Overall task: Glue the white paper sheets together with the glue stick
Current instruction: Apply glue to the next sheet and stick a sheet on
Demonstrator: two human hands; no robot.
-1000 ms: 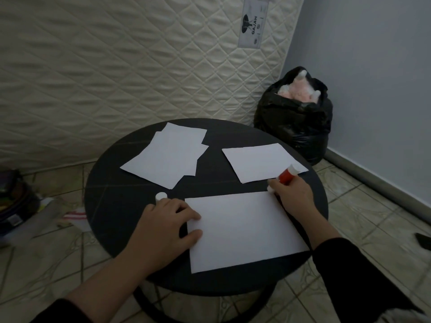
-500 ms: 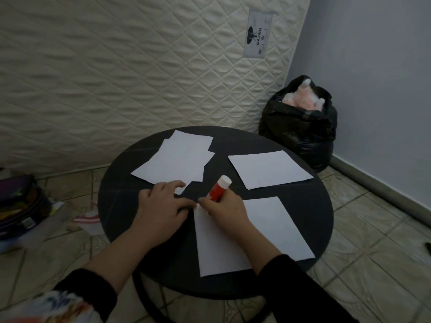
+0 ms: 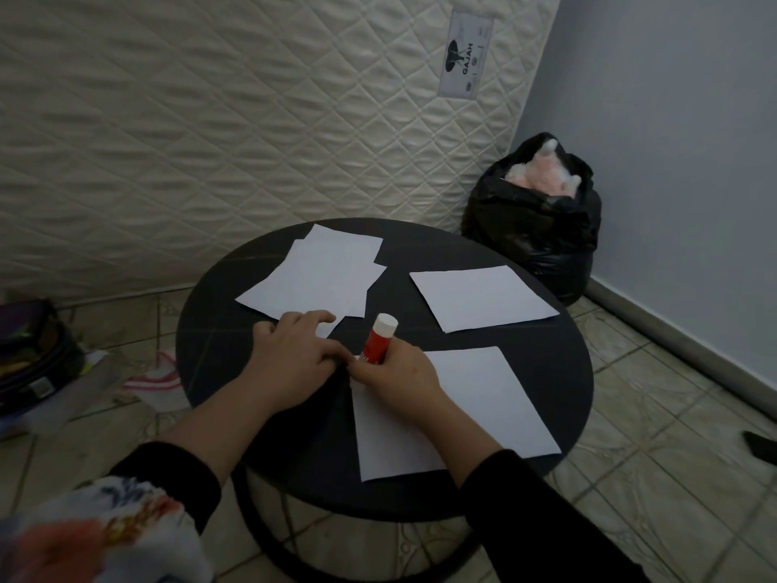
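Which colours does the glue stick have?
The glue stick has a red body with a white end, seen in the head view.

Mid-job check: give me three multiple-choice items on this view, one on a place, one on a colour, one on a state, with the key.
1. Where is the glue stick?
A. in the right hand
B. lying on the floor
C. in the black bag

2. What colour is the stick's body?
A. blue
B. red
C. green

3. How does the stick stand?
A. lying flat on the table
B. tilted, white end up
C. hanging white end down

Key: 1 A, the right hand grips it over the near sheet; 2 B, red shows above the fingers; 3 B, its white end points up and away.
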